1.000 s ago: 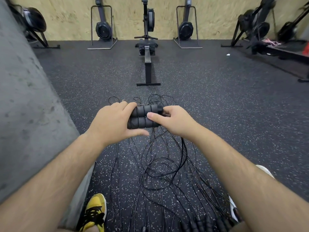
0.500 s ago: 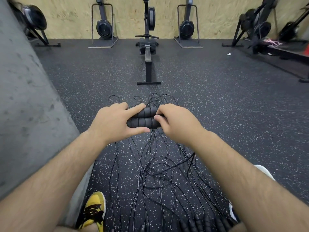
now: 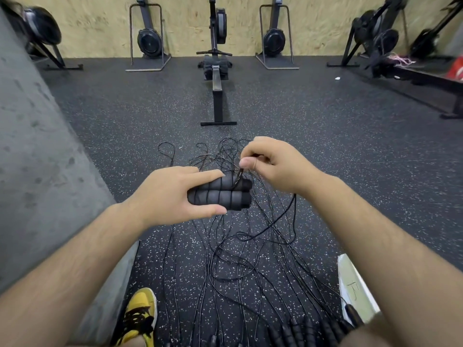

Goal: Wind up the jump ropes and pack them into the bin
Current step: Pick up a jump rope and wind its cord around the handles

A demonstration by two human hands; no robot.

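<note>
1. Two black ribbed foam handles (image 3: 220,194): matt, soft-looking, grooved in rings.
2. Thin black cords (image 3: 225,259) there: smooth, with a slight sheen, plastic-coated by the look of them.
3. Dark rubber floor (image 3: 325,159): matt, grainy, flecked with white.
4. Grey concrete wall (image 3: 37,159) on the left: rough, pitted, dull.
5. Pale chipboard back wall (image 3: 100,21): raw wood flakes, unfinished, matt.
6. Grey metal rowing-machine rail (image 3: 217,81): smooth, its satin top catching the light.
7. Yellow and black shoe (image 3: 140,314): smooth, faintly glossy upper.

White panel (image 3: 350,272): a faint hand-drawn mark, perhaps an "F", is showing on its face.
Red object (image 3: 456,69): white markings are showing, too blurred to read.
</note>
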